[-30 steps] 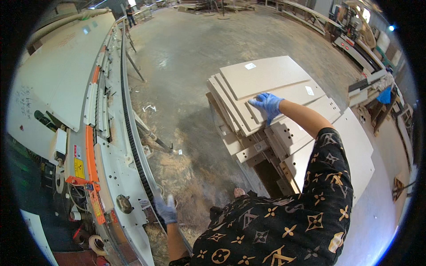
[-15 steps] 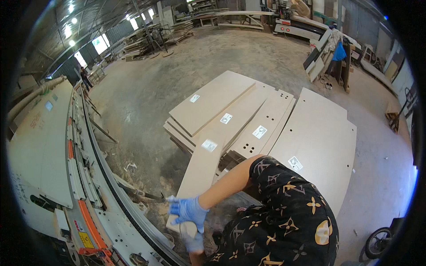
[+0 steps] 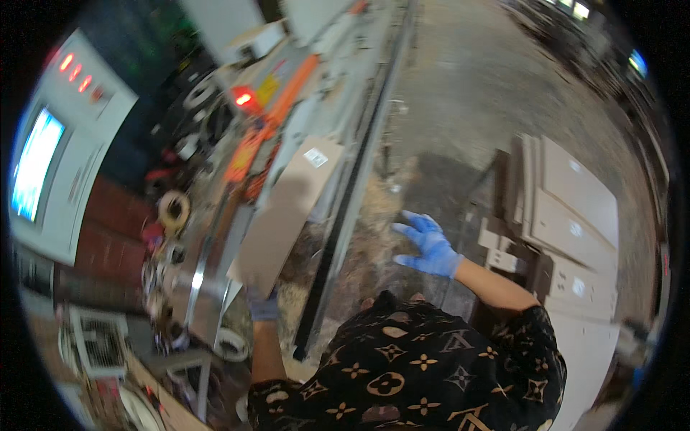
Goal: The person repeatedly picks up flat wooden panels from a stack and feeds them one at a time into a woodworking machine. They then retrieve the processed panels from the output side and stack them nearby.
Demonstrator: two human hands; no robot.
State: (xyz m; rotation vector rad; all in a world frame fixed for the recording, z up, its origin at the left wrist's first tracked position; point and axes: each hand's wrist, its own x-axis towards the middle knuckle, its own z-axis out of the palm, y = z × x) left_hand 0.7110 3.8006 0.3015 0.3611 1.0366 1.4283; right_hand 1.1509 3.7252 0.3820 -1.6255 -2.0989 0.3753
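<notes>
My left hand (image 3: pixel 264 307), in a blue glove, is at the near end of a long flat beige board (image 3: pixel 277 230), with its fingers closed on that end and partly blurred. A white label is stuck on the board's far end, and a shadow falls across the middle. The board lies slanted on the edge of a long machine (image 3: pixel 345 136). My right hand (image 3: pixel 431 248), also in a blue glove, is held out above the floor with its fingers spread and nothing in them.
A stack of beige panels (image 3: pixel 575 194) with labels and drilled holes stands at my right. At the left are a control cabinet (image 3: pixel 86 154) with a lit screen and red lamps, several tape rolls (image 3: pixel 174 209) and a fan (image 3: pixel 99 341). An orange guard (image 3: pixel 291 90) runs along the machine.
My view has turned left from the panel stack to the machine. The long board has come over to the machine's edge. My right hand has let go of it and spread its fingers.
</notes>
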